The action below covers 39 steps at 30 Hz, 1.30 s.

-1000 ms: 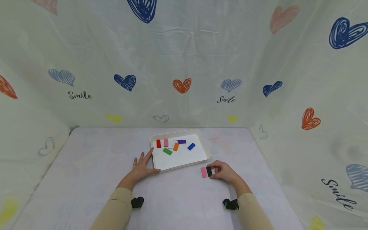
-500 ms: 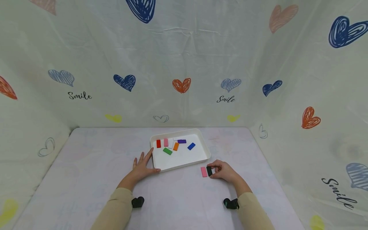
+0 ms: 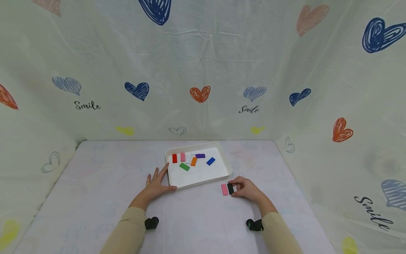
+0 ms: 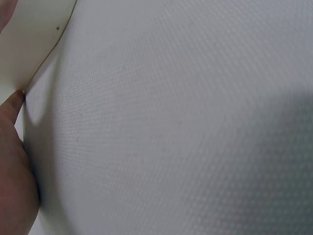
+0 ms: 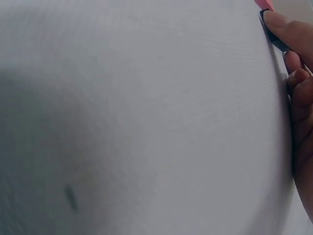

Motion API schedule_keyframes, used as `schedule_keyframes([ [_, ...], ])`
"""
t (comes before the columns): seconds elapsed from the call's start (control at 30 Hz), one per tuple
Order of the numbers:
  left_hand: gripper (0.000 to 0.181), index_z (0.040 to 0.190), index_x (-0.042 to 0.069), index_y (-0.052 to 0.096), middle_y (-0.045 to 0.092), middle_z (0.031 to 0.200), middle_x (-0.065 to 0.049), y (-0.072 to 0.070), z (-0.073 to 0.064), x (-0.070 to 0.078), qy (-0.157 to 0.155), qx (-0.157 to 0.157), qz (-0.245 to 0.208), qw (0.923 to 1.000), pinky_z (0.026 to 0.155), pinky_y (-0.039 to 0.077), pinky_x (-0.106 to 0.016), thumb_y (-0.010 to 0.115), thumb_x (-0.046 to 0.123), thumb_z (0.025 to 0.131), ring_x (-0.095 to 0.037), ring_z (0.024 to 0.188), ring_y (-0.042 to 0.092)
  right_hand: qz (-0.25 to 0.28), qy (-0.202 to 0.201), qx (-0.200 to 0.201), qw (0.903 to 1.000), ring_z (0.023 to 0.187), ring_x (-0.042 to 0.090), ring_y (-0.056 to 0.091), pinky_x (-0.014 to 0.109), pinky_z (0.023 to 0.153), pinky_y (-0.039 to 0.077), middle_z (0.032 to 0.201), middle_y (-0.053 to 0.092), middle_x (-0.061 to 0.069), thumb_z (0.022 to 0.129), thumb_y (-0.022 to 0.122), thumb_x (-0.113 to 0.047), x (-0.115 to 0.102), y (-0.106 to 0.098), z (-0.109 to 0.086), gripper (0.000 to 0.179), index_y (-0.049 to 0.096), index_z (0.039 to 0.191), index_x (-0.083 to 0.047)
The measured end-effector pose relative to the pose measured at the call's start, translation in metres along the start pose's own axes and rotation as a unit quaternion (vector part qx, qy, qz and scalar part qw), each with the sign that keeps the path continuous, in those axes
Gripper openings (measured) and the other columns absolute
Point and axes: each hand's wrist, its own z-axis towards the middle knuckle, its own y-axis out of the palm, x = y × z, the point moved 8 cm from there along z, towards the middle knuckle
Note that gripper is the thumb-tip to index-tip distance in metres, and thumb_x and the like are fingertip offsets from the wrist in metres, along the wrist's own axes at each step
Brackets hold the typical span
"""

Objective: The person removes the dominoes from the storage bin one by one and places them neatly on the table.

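Got my right hand [image 3: 248, 189] pinching the black block [image 3: 230, 189] end to end, its long axis running away from me, just right of the pink block [image 3: 224, 189]. Left hand [image 3: 155, 188] is spread against the white tray [image 3: 190, 179].

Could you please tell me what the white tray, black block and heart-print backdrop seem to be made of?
White tray: probably smooth moulded plastic, from its rounded corners and even walls.
Black block: perhaps matte plastic or painted wood; its solid, even colour leaves it open.
Heart-print backdrop: likely thin plastic sheeting or coated fabric with a slight sheen, given its creases.
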Motion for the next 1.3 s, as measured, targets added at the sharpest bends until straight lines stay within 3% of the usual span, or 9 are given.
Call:
schedule_keyframes([
  [0.2,0.113,0.157,0.017,0.013,0.017,0.159,-0.019,0.0,0.0,0.0,-0.002,0.002,0.004,1.0,0.111,-0.014,-0.059,0.082,0.045,0.073,-0.042,0.146,-0.006,0.007,-0.001,0.001,1.0,0.071,0.014,0.048,0.022,0.059,0.042,0.087,0.055,0.002,0.073,0.086,-0.014,0.0,0.0,-0.001,0.051,0.067,0.12,-0.007],
  [0.4,0.112,0.157,0.017,0.013,0.017,0.16,-0.019,0.001,-0.001,-0.002,-0.004,0.001,0.0,1.0,0.112,-0.014,-0.059,0.082,0.043,0.073,-0.042,0.146,-0.006,0.076,-0.003,0.015,0.997,0.071,0.013,0.052,0.022,0.061,0.047,0.095,0.058,0.01,0.074,0.083,-0.003,0.0,-0.007,-0.003,0.052,0.063,0.122,0.002],
  [0.67,0.113,0.157,0.018,0.013,0.018,0.16,-0.018,0.002,0.0,-0.002,-0.005,0.004,0.003,1.0,0.112,-0.014,-0.059,0.083,0.045,0.072,-0.042,0.146,-0.005,0.104,-0.01,0.058,0.9929,0.08,0.02,0.053,0.023,0.065,0.051,0.103,0.058,0.023,0.076,0.078,0.005,-0.037,-0.03,0.007,0.049,0.061,0.122,0.007],
  [0.9,0.113,0.157,0.017,0.013,0.017,0.16,-0.019,0.001,-0.001,-0.001,0.0,-0.001,0.001,1.0,0.111,-0.014,-0.06,0.082,0.046,0.072,-0.043,0.145,-0.006,0.07,-0.029,0.058,0.9955,0.084,0.021,0.055,0.023,0.069,0.051,0.107,0.06,0.025,0.077,0.08,-0.001,-0.062,-0.034,0.033,0.049,0.061,0.122,0.007],
  [1.17,0.113,0.157,0.018,0.013,0.017,0.16,-0.019,-0.001,-0.002,0.001,0.002,-0.001,-0.004,1.0,0.111,-0.014,-0.059,0.082,0.046,0.072,-0.043,0.145,-0.006,0.015,-0.065,0.0,0.9978,0.089,0.022,0.059,0.026,0.074,0.053,0.113,0.062,0.024,0.079,0.078,0.001,-0.088,-0.018,0.061,0.046,0.062,0.122,0.005],
  [1.3,0.113,0.157,0.018,0.013,0.017,0.16,-0.018,-0.001,-0.002,0.0,0.003,-0.003,-0.005,1.0,0.111,-0.014,-0.059,0.082,0.046,0.073,-0.042,0.146,-0.006,-0.012,-0.053,-0.026,0.9982,0.096,0.023,0.059,0.029,0.079,0.054,0.117,0.062,0.021,0.081,0.078,-0.001,-0.094,-0.01,0.073,0.045,0.062,0.123,0.002],
])
